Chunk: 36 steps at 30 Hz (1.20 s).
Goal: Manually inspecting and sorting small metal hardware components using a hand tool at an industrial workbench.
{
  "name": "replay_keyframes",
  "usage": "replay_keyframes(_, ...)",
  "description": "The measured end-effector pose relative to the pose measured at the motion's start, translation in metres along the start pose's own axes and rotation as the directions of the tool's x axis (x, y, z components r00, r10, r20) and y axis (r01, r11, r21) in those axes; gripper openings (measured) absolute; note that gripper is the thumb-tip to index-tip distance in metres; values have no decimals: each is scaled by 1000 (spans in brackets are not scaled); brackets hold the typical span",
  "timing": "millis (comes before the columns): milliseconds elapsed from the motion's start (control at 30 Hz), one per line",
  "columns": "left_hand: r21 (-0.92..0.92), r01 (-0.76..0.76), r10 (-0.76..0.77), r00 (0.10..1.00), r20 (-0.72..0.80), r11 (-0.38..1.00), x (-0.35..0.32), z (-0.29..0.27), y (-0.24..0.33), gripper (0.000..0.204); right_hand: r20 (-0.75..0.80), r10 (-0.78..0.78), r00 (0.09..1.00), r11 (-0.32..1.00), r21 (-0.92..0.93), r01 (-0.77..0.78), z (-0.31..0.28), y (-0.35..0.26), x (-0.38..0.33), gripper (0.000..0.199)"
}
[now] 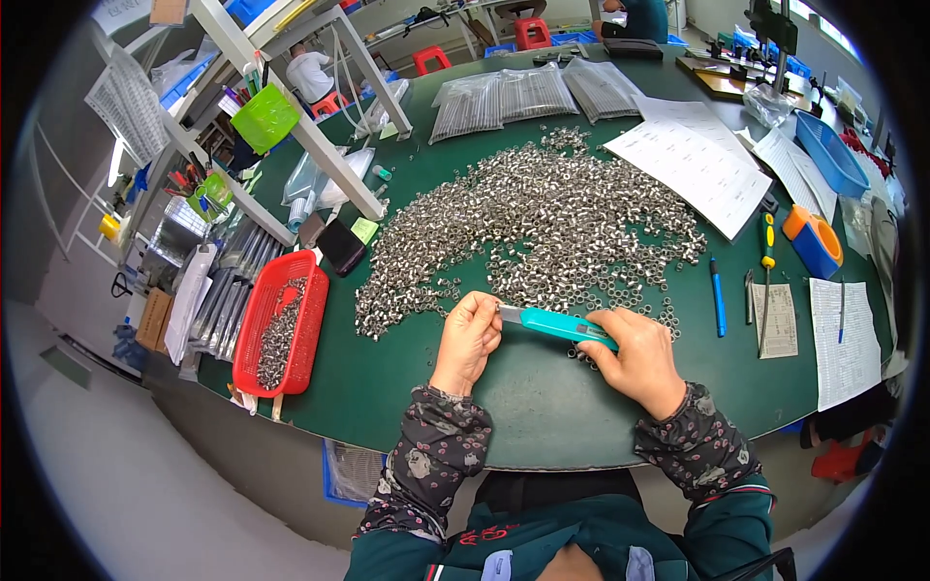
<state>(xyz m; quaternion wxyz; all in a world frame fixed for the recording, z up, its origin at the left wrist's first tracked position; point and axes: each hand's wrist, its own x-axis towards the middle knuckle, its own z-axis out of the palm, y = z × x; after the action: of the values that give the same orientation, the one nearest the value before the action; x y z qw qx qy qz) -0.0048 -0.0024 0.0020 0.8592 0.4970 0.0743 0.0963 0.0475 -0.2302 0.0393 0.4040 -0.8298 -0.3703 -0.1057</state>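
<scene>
My right hand is wrapped round a teal utility knife with its blade out. The blade points left and its tip reaches the fingers of my left hand. Those fingers are pinched on a small metal ring, mostly hidden by the fingertips. Just beyond both hands, a wide heap of small silvery metal rings spreads over the green table. A few loose rings lie under the knife and beside my right hand.
At left stands a red plastic basket part filled with metal pieces. Paper sheets and bagged metal tubes lie at the back. A blue pen, a yellow-handled screwdriver and a tape dispenser lie at right.
</scene>
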Motion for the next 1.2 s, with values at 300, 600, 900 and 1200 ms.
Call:
replay_keyframes(300,-73,30,-32,999,-37,997,-1,4,3,14,-23,9,1000,996,92,-7,3,7,1,23)
replay_keyframes(600,-91,78,-73,995,64,993,1,-1,2,16,85,38,996,991,123,-49,2,9,3,24)
replay_keyframes(900,-87,11,-13,1000,-19,996,0,5,6,15,-125,-18,992,991,130,35,4,10,3,24)
replay_keyframes(1200,-111,-29,28,1000,-9,993,2,0,3,14,21,58,998,990,125,-60,3,9,2,25)
